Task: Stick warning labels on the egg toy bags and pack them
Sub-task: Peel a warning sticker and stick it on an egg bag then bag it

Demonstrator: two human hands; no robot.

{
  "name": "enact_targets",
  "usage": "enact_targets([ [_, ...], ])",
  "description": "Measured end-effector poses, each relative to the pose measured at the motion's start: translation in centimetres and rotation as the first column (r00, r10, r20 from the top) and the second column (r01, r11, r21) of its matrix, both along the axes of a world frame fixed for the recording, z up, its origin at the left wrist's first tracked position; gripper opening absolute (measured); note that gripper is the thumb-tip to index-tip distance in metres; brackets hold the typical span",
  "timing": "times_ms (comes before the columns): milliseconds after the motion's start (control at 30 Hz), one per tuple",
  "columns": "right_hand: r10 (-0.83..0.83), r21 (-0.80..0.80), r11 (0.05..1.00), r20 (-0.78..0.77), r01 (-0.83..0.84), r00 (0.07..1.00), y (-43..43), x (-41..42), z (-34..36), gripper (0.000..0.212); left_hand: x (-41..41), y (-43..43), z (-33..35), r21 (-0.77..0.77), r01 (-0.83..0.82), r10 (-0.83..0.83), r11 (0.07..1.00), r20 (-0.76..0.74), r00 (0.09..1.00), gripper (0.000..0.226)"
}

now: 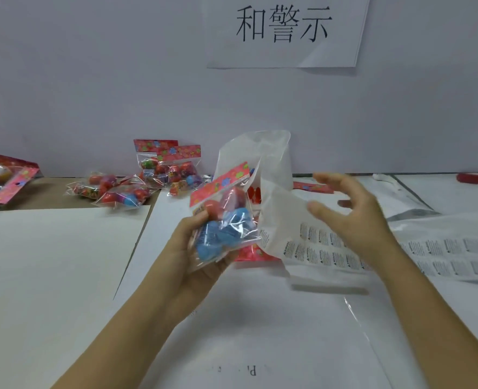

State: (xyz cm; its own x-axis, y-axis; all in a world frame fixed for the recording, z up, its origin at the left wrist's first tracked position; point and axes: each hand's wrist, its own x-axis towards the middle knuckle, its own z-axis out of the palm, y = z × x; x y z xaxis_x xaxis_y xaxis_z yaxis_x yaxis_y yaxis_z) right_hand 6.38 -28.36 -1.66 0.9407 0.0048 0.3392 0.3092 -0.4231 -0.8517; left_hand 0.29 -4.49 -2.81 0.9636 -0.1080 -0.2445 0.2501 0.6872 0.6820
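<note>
Left grip (pixel 193 256) clutching egg toy bag (pixel 223 234), right grip (pixel 353 217) spread wide, empty.
White pouch (pixel 277 169) stands between them; label sheet (pixel 443 248) lies below the right.

Both forearms bare, rising from lower edge and converging toward centre. Left hand (pixel 182 245): palm turned up, fingers curled beneath egg toy bag (pixel 226 234), thumb against bag's upper left side, holding bag raised. Right hand (pixel 355 217): raised at similar height, palm facing left, fingers spread and slightly bent, thumb apart, gripping nothing.
</note>
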Motion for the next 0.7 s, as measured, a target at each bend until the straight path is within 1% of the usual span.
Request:
enact_targets([
  [33, 0.067, -0.074, 0.994, -0.108, -0.075, 0.992, -0.4, 0.3, -0.4, 0.043, -0.1, -0.4, -0.1, -0.049, 0.041, -0.044, 0.998, -0.062, 0.997, 0.052],
  [67, 0.122, -0.071, 0.988, -0.208, -0.139, 0.971, -0.5, 0.4, -0.7, 0.047, -0.1, -0.7, -0.3, -0.077, 0.081, -0.089, 0.994, -0.109, 0.990, 0.055],
  [100, 0.150, -0.053, 0.984, -0.265, -0.169, 0.953, -0.5, 0.4, -1.0, 0.047, -0.3, -1.1, -0.3, -0.081, 0.112, -0.123, 0.990, -0.148, 0.981, 0.055],
  [133, 0.149, -0.040, 0.985, -0.265, -0.165, 0.953, -0.4, 0.5, -1.2, 0.045, -0.3, -1.4, -0.4, -0.076, 0.129, -0.140, 0.989, -0.179, 0.974, 0.058],
  [233, 0.089, 0.031, 0.996, -0.107, -0.086, 0.990, 0.3, 0.2, -1.2, 0.036, -0.5, -1.8, -0.7, -0.077, 0.134, -0.149, 0.988, -0.231, 0.962, 0.078],
  [267, 0.079, 0.078, 0.994, -0.056, -0.075, 0.995, 0.7, 0.1, -1.1, 0.036, -0.6, -1.8, -0.7, -0.100, 0.142, -0.161, 0.985, -0.218, 0.963, 0.079],
  [333, 0.043, 0.122, 0.992, 0.015, -0.045, 0.999, 1.3, -0.4, -0.8, 0.037, -0.9, -1.9, -0.4, -0.160, 0.193, -0.216, 0.968, -0.146, 0.965, 0.070],
  [367, 0.010, 0.095, 0.995, 0.047, -0.015, 0.999, 1.6, -0.6, -0.8, 0.036, -1.0, -1.9, -0.4, -0.178, 0.209, -0.230, 0.962, -0.109, 0.967, 0.068],
  [433, -0.042, -0.020, 0.999, 0.109, 0.044, 0.993, 2.4, -1.2, -0.9, 0.035, -1.2, -1.9, -0.6, -0.166, 0.198, -0.210, 0.966, -0.060, 0.976, 0.074],
  [533, -0.067, -0.176, 0.979, 0.179, 0.099, 0.981, 4.1, -2.2, -1.7, 0.047, -1.4, -1.9, -0.7, -0.201, 0.163, -0.170, 0.966, -0.018, 0.985, 0.075],
  [600, -0.081, -0.213, 0.967, 0.271, 0.142, 0.959, 5.0, -2.8, -2.1, 0.057, -1.4, -1.8, -0.5, -0.240, 0.142, -0.150, 0.960, -0.018, 0.988, 0.077],
  [633, -0.091, -0.218, 0.960, 0.344, 0.173, 0.935, 5.2, -3.0, -2.1, 0.057, -1.3, -1.7, -0.4, -0.254, 0.121, -0.131, 0.960, -0.022, 0.991, 0.079],
  [700, -0.095, -0.212, 0.952, 0.486, 0.222, 0.869, 5.4, -3.3, -2.1, 0.045, -1.1, -1.5, -0.2, -0.278, 0.092, -0.099, 0.956, -0.011, 0.995, 0.078],
])
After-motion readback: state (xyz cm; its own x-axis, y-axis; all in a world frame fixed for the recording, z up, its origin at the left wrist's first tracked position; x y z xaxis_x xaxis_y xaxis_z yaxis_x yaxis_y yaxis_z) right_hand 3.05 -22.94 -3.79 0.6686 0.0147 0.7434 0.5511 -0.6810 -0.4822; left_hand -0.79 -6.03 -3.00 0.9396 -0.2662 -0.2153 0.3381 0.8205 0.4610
